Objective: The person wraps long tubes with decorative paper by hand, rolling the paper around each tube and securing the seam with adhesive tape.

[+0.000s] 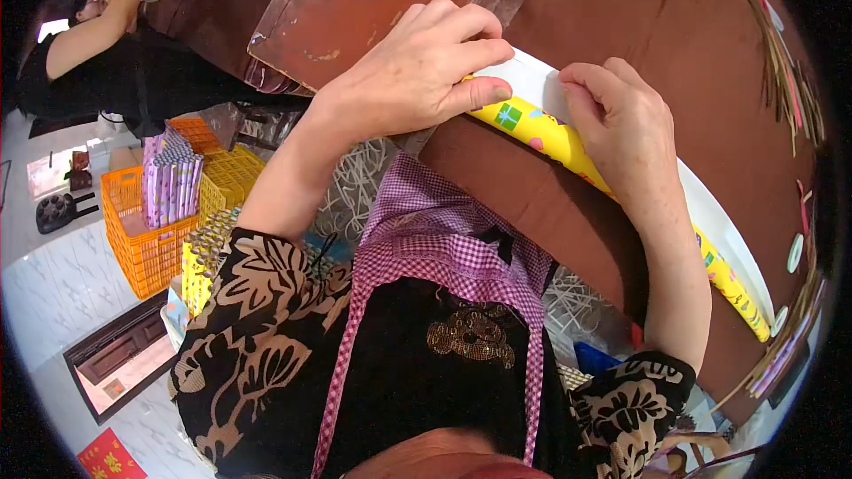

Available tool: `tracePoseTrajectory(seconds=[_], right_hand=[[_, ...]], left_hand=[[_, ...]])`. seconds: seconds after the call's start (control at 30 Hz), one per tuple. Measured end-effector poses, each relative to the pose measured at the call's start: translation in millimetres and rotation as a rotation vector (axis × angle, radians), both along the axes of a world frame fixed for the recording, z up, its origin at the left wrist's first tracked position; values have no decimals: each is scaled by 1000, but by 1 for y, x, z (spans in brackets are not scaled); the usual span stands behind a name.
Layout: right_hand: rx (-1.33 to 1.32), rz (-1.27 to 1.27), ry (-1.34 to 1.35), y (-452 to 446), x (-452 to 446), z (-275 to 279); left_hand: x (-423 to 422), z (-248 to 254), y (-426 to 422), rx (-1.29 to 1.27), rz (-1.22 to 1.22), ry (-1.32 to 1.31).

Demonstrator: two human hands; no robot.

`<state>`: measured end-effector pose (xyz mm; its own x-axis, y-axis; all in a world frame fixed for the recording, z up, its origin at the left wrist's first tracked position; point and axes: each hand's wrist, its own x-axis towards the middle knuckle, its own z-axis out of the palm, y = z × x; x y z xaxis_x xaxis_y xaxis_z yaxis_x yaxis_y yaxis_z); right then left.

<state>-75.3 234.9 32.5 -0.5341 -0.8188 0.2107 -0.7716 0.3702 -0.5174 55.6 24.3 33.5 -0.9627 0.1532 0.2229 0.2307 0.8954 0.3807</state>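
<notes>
A long yellow wrapping paper roll [568, 153] with colourful printed figures lies along the near side of the brown table, its white inner side [535, 80] facing up behind the rolled edge. My left hand [435, 62] grips the roll's left end, thumb on the yellow print and fingers bent over the white side. Farther right, my right hand [621, 115] is closed at the paper, thumb and forefinger pinched together at the white side. My right wrist and forearm cover the middle of the roll. Its right end shows beyond the forearm.
Thin sticks and strips [785, 80] lie along the table's right side, with a white ring [794, 253] nearby. An orange crate [146, 257] with purple patterned rolls [173, 179] and a bundle of yellow rolls [200, 253] stand at left. Another person [133, 75] works at upper left.
</notes>
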Motion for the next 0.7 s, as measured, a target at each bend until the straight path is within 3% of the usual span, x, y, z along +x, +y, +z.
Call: tracePoseTrajectory(seconds=[0.37, 0.7], right_hand=[[-16, 10, 18, 2, 0, -9], [-21, 19, 72, -2, -6, -8]], left_hand=[[-8, 0, 10, -86, -50, -57], [-23, 2, 36, -131, -111, 49]])
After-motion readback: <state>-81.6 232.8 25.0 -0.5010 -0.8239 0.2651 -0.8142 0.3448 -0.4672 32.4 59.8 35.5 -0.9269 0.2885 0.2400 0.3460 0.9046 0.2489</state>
